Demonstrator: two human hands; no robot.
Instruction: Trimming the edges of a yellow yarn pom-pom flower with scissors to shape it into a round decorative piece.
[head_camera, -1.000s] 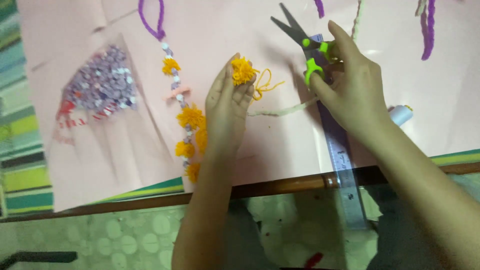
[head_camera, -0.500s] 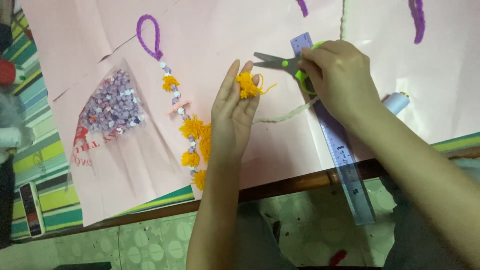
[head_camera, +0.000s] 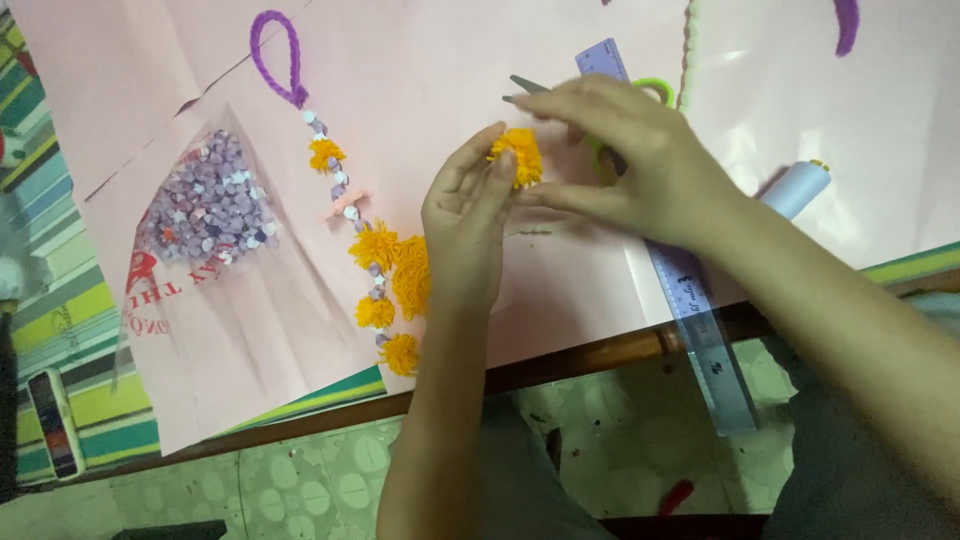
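The left hand (head_camera: 465, 225) pinches an orange pompom (head_camera: 518, 157) between thumb and fingertips, fingers curled close round it. The right hand (head_camera: 640, 165) presses its fingertips to the pompom's other side; its fingers are bent over the green-handled scissors (head_camera: 620, 105), whose grey blades poke out leftward, nearly shut. Half a second ago the scissors lay open at the pompom with loose yarn ends trailing; now both hands touch the pompom, the ends are gone from sight and the blades sit above it.

Under the right wrist a clear blue ruler (head_camera: 690, 290) runs down over the table edge (head_camera: 590, 355). Left of the left hand lies a garland (head_camera: 375, 260) of orange pompoms and pale beads, ending in a purple loop (head_camera: 275, 55). Further left is a clear bag (head_camera: 205, 205) of lilac beads, wedge-shaped, with red print at its lower corner. A pale blue spool (head_camera: 795, 188) lies right of the right forearm. All rest on pink paper (head_camera: 420, 60); a striped cloth (head_camera: 60, 300) shows at the left.
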